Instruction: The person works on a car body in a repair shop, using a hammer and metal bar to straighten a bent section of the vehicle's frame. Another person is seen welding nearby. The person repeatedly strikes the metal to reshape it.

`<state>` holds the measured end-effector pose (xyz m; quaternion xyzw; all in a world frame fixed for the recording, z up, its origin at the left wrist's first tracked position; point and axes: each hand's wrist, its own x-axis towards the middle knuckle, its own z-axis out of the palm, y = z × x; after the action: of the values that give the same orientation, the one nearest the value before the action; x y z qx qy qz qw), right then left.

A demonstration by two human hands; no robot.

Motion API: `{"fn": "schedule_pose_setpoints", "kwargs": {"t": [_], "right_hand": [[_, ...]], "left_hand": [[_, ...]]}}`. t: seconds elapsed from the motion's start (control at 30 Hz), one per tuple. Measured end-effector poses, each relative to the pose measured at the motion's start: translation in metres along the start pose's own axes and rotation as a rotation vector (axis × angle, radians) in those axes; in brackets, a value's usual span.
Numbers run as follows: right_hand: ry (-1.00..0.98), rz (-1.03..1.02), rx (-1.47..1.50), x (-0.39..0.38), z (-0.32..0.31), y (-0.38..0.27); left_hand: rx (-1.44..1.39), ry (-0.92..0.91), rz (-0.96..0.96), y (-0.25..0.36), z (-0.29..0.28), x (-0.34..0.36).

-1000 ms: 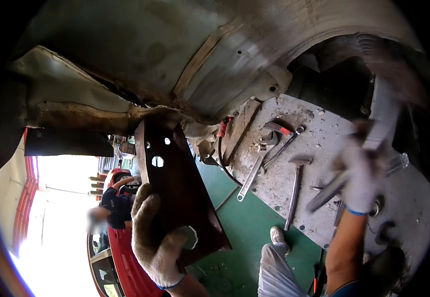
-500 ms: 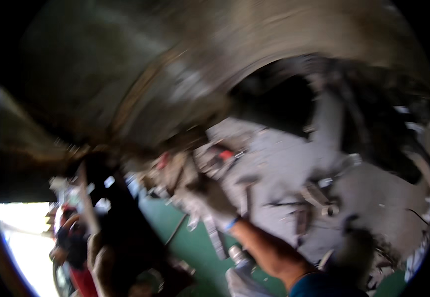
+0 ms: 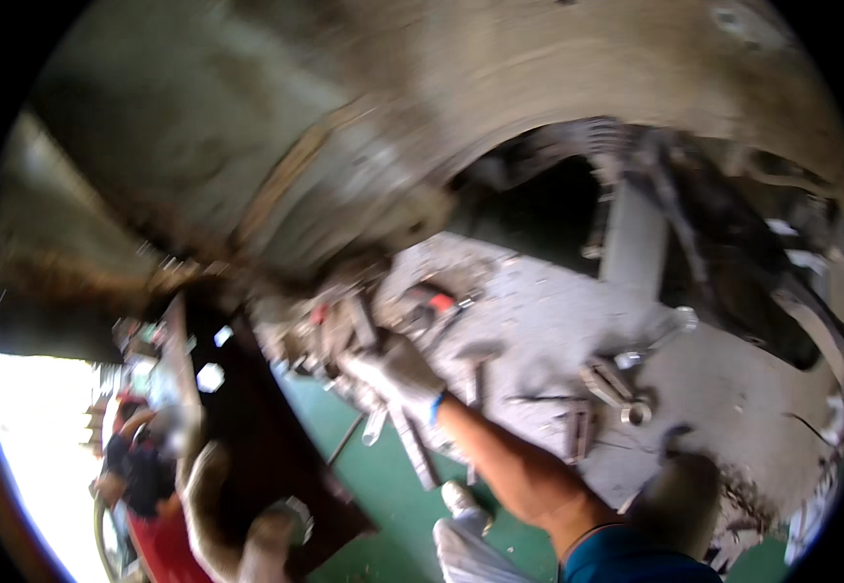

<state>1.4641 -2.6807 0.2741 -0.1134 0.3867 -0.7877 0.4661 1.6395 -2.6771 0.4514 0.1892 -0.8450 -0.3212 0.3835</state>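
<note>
My left hand (image 3: 206, 496), in a pale work glove, curls round the edge of a dark metal panel (image 3: 257, 447) with several holes. This panel slants down from the rusty underside of a large greyish metal body (image 3: 373, 146). My right hand (image 3: 398, 374), also gloved and with a blue band at the wrist, reaches forward to a cluttered work surface. Its fingers are closed by a greyish flat piece (image 3: 362, 321); blur hides exactly what they grip. A hammer (image 3: 475, 374) lies just to its right.
On the dusty grey surface (image 3: 539, 301) lie a red-and-black tool (image 3: 437, 303), a metal part with a ring end (image 3: 616, 389) and loose debris. Dark curved metal arms (image 3: 694, 233) stand at the right. Another person in red (image 3: 160, 534) is at the far left. The floor (image 3: 373, 486) is green.
The view has shifted slightly and become sharper. My right hand stays by the same flat piece, and more of my left hand shows at the panel's edge.
</note>
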Motion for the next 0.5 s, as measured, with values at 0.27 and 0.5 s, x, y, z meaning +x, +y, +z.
{"fn": "schedule_pose_setpoints", "kwargs": {"t": [0.27, 0.5], "right_hand": [[0.26, -0.349, -0.072, -0.061, -0.066, -0.028], [0.873, -1.323, 0.047, -0.149, -0.143, -0.115]], "left_hand": [[-0.23, 0.104, -0.211, 0.009, 0.012, 0.009], [-0.1, 0.055, -0.269, 0.025, 0.006, 0.002]]}}
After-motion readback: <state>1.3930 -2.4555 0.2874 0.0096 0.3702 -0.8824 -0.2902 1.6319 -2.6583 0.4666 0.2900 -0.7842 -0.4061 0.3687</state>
